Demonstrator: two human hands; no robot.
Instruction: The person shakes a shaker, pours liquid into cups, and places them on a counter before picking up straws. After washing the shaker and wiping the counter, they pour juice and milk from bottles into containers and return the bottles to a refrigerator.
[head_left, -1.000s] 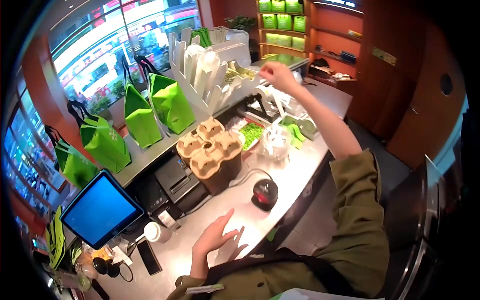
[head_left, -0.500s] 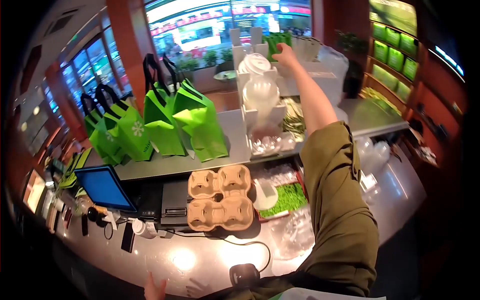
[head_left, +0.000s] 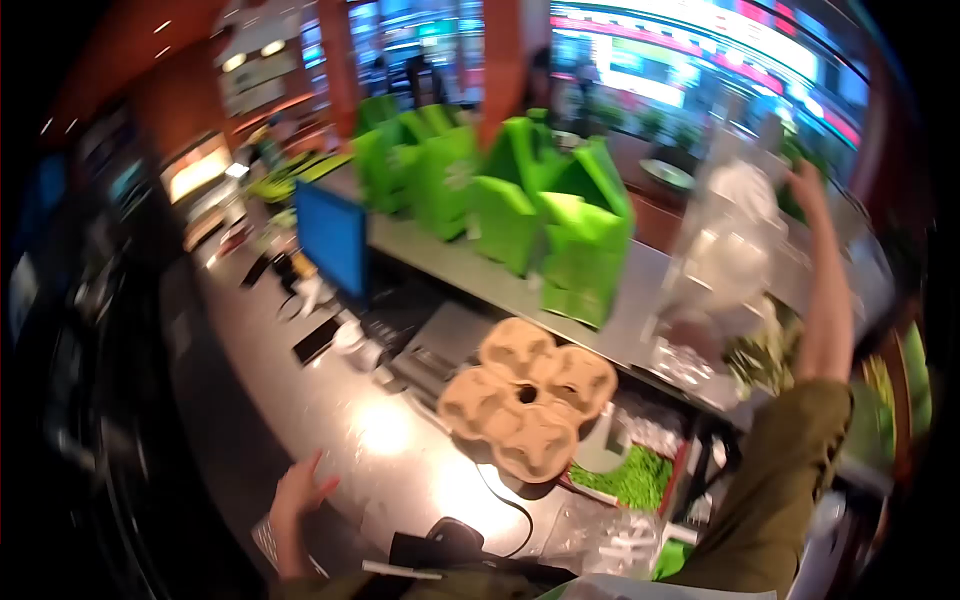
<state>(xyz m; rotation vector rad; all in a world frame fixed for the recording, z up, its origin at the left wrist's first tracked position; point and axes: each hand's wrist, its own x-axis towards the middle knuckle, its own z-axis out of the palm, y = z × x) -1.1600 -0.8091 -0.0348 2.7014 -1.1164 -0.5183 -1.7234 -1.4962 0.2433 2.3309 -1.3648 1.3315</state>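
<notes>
My right hand (head_left: 806, 188) reaches far out to the upper right, at green material (head_left: 790, 205) in the back of a white organizer. Motion blur smears its fingers, and I cannot tell whether they grip it. Before that arm stand stacked white lids (head_left: 742, 190), with wrapped items (head_left: 765, 350) lower down. Low on the left, my left hand (head_left: 298, 490) is open over the counter, fingers apart and holding nothing. A brown cardboard cup carrier (head_left: 527, 438) lies between the two arms, beside a black machine (head_left: 440, 350).
Several green bags (head_left: 585, 255) stand along the raised ledge (head_left: 430, 250). Below them are a monitor (head_left: 331, 240), a white cup (head_left: 355, 345) and a dark phone (head_left: 317, 340). A tray of green shreds (head_left: 638, 478) and clear plastic packaging (head_left: 600, 535) lie right of the carrier.
The view has swung left and tilted, so the bags and carrier appear further right. My right arm stays stretched toward the organizer; my left hand shows more fully, higher over the counter.
</notes>
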